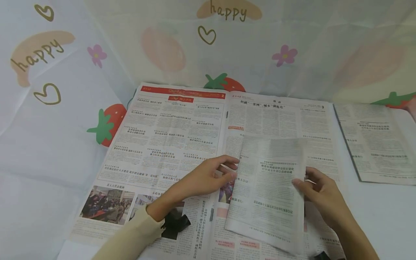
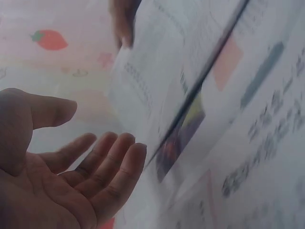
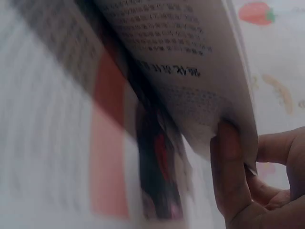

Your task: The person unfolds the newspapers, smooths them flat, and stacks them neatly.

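Observation:
A folded newspaper [image 1: 273, 195] is held tilted above the right page of a large open newspaper [image 1: 169, 144]. My right hand [image 1: 325, 198] pinches its right edge, thumb on the near face and fingers behind, as the right wrist view shows with the folded newspaper [image 3: 190, 62] between thumb and fingers [image 3: 228, 157]. Close to the folded newspaper's left edge is my left hand [image 1: 208, 177], its fingers relaxed and apart. In the left wrist view that hand [image 2: 81, 176] has its palm turned up and grasps nothing; whether a fingertip touches the paper I cannot tell.
Another folded newspaper [image 1: 380, 144] lies on the white surface at the right. Behind stands a pale backdrop [image 1: 253, 54] printed with strawberries, hearts and flowers, and it continues down the left side. A black strap [image 1: 175, 224] is by the left wrist.

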The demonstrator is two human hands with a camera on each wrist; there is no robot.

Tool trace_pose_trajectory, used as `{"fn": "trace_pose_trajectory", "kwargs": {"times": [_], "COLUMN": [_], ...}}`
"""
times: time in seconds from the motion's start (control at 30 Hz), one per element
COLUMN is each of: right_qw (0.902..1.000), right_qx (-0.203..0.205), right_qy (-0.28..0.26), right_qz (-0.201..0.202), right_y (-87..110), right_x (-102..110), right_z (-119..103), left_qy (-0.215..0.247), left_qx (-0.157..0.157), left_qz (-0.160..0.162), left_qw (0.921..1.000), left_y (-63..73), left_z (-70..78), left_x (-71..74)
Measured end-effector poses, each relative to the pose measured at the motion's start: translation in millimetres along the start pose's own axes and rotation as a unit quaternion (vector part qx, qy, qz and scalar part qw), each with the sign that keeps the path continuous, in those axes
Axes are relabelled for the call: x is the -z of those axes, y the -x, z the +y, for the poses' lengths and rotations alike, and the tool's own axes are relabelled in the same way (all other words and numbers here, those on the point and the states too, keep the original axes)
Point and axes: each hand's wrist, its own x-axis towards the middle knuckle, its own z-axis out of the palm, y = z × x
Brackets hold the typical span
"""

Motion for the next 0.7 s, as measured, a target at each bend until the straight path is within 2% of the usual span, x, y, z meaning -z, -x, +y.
{"fn": "trace_pose_trajectory", "kwargs": {"times": [0.13, 0.23, 0.4, 0.57, 0.7], "right_qw": [0.9996, 0.9988, 0.9969, 0.9939, 0.9919], "right_qx": [0.000, 0.001, 0.015, 0.024, 0.025], "right_qy": [-0.028, -0.047, -0.074, -0.096, -0.106], "right_qz": [-0.010, -0.015, -0.023, -0.048, -0.065], "right_y": [-2.1, -2.6, -1.5, -0.9, 0.9], "right_x": [-16.0, -27.1, -42.9, -56.1, -63.9], "right_z": [-4.3, -6.1, -6.3, -4.7, -2.6], "left_qy": [0.017, 0.026, 0.023, 0.021, 0.028], "left_qx": [0.004, 0.010, 0.016, 0.009, 0.009], "left_qz": [-0.023, -0.029, -0.043, -0.067, -0.070], "left_qw": [0.9996, 0.9992, 0.9987, 0.9975, 0.9971], "left_y": [-4.5, -5.9, -7.1, -7.5, -7.9], "left_z": [1.5, 2.0, 1.5, 2.2, 2.1], "left_x": [-14.1, -21.3, -33.2, -45.2, -51.2]}}
